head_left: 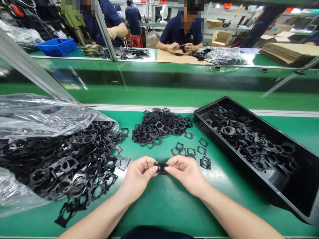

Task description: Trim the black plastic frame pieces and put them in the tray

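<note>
Left hand and right hand each held a clenched grip on one black frame above the worktop, with a loose pile at twelve o'clock and a tray at two.

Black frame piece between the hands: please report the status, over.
Left hand and right hand pinching one black frame piece. Loose frame pieces lie just ahead on the green bench.

No legible text, labels, brands, numbers or signs anywhere in view.
</note>
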Motion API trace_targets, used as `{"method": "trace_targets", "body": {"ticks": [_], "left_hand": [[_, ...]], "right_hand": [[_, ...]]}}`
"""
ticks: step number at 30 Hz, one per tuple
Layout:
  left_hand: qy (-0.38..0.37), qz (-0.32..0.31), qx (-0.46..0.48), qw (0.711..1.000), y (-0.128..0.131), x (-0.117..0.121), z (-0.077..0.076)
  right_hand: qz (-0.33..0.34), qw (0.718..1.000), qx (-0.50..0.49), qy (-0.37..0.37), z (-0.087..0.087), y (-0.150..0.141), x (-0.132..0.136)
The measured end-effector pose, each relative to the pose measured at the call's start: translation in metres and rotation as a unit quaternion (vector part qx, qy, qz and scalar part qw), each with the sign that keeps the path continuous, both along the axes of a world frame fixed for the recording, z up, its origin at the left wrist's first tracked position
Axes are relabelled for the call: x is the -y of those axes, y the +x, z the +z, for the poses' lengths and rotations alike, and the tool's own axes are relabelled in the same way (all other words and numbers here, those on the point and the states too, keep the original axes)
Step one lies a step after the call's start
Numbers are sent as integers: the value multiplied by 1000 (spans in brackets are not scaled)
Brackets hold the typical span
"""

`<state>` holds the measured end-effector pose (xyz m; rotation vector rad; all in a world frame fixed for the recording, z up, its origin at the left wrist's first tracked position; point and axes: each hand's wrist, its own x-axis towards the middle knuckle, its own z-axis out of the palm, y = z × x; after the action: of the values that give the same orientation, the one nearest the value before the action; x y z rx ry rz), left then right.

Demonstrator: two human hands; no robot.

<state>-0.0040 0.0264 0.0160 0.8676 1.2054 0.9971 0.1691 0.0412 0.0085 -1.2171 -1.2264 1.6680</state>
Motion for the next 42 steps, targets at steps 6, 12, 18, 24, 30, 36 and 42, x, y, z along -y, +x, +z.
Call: {"method": "trace_targets", "body": {"ticks": [6,12,18,24,30,36,42], "left_hand": [[-22,2,74,997,1,3,-4],[-42,-15,115,992,-1,5,-12],[-43,-52,88,994,0,4,-9],[-20,-83,19,996,0,5,-9],[2,-115,-13,993,-2,4,-9],[1,-99,7,995,-1,3,-10],[-12,-59,64,996,1,2,-8]], "right_hand": [[-1,998,-53,-38,2,1,-1],[10,993,-94,-72,0,1,-1],[40,998,-42,-29,4,3,-2],[104,995,5,-2,5,4,-1],[117,993,12,14,6,5,-2],[98,995,6,17,5,6,-5],[74,997,-12,4,6,5,-4]]}}
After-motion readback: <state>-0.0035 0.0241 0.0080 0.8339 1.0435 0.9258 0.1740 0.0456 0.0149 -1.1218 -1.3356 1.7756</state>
